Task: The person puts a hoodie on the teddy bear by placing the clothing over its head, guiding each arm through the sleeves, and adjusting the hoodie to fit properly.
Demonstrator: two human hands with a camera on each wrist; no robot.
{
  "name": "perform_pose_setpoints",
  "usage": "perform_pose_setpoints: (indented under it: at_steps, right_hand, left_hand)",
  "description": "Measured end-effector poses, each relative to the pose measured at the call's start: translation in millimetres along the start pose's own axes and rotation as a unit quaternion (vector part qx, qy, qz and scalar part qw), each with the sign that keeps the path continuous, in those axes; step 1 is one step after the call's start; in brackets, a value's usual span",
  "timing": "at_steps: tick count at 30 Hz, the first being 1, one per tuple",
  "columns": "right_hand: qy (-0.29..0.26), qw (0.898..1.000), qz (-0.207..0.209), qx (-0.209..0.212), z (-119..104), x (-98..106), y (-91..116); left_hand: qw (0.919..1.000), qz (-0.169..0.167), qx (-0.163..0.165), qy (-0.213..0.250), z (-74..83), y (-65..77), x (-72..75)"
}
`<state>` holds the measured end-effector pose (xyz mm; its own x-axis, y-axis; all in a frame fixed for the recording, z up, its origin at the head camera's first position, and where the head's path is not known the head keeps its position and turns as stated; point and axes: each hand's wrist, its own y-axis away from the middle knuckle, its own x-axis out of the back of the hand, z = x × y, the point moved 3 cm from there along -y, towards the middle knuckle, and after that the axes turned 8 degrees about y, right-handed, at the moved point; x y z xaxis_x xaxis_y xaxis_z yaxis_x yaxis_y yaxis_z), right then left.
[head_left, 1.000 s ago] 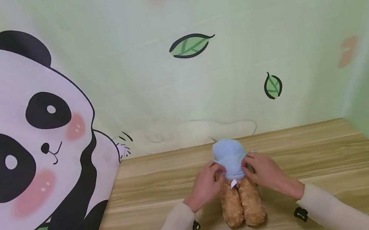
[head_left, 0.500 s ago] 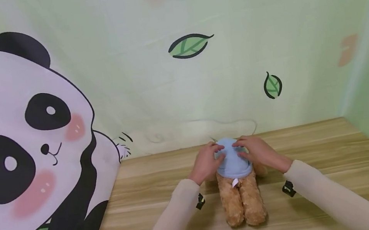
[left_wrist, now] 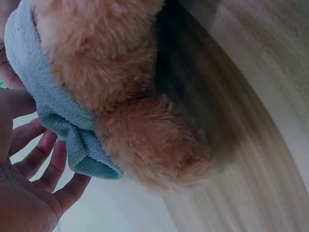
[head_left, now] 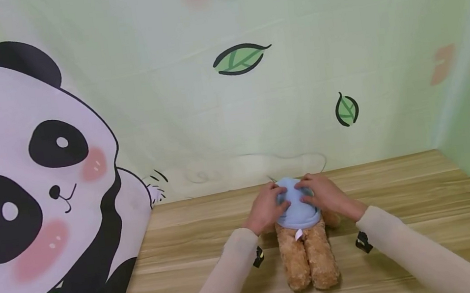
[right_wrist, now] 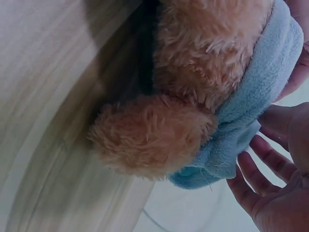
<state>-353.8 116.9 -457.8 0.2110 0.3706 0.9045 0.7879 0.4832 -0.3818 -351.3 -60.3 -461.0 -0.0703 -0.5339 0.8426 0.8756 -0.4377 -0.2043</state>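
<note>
A brown plush toy [head_left: 307, 255] lies on the wooden table, legs pointing toward me, a small white tag [head_left: 298, 234] between them. Its upper part is covered by a light blue fleecy garment [head_left: 299, 214], and the head does not show. My left hand [head_left: 264, 208] rests on the garment's left side, fingers and thumb spread. Opposite it, my right hand [head_left: 326, 196] touches the right side in the same way. In the left wrist view, fingertips [left_wrist: 77, 186] meet a loose garment edge beside a furry limb [left_wrist: 154, 142]. The right wrist view shows a matching limb [right_wrist: 152, 137].
Behind the table [head_left: 199, 250] hangs a pale green backdrop [head_left: 175, 100] printed with a large panda [head_left: 45, 191] and leaves. The table's back edge lies just beyond the toy. A black wrist strap piece [head_left: 363, 242] hangs below the right sleeve.
Both hands have moved from the garment's lower edge up toward its top, loosening from a pinch to spread fingers. The garment's lower hem now looks smoother; the legs have stayed put.
</note>
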Motion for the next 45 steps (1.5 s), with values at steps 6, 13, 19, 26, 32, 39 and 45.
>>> perform_pose_setpoints:
  at_steps: [6,13,19,26,32,39,45]
  right_hand:
    - [0.000,1.000,0.028,0.013,-3.1,-4.7,4.4]
    - [-0.011,0.999,0.045,0.001,-6.6,-10.3,8.4]
    - [0.022,0.999,0.043,-0.003,-8.5,-15.3,8.8]
    - [0.029,0.998,0.060,-0.001,-10.3,-19.0,9.5]
    - [0.044,0.996,0.071,0.006,-11.8,-20.2,11.9]
    - [0.017,0.997,0.078,-0.005,-11.1,-23.8,15.2]
    - [0.036,0.997,0.073,0.000,-11.1,-26.4,17.0]
  left_hand:
    - [0.9998,0.016,-0.012,-0.001,-1.8,1.8,-5.9]
    - [0.9990,0.041,-0.006,-0.014,-3.4,3.7,-11.7]
    - [0.9958,0.064,-0.029,-0.059,-1.0,7.3,-17.8]
    - [0.9937,0.089,-0.043,-0.053,0.0,10.9,-21.2]
    - [0.9940,0.094,-0.042,-0.039,-0.3,12.8,-22.5]
    - [0.9908,0.114,-0.049,-0.054,-2.2,14.6,-23.4]
    - [0.9901,0.109,-0.041,-0.079,-2.0,15.7,-24.6]
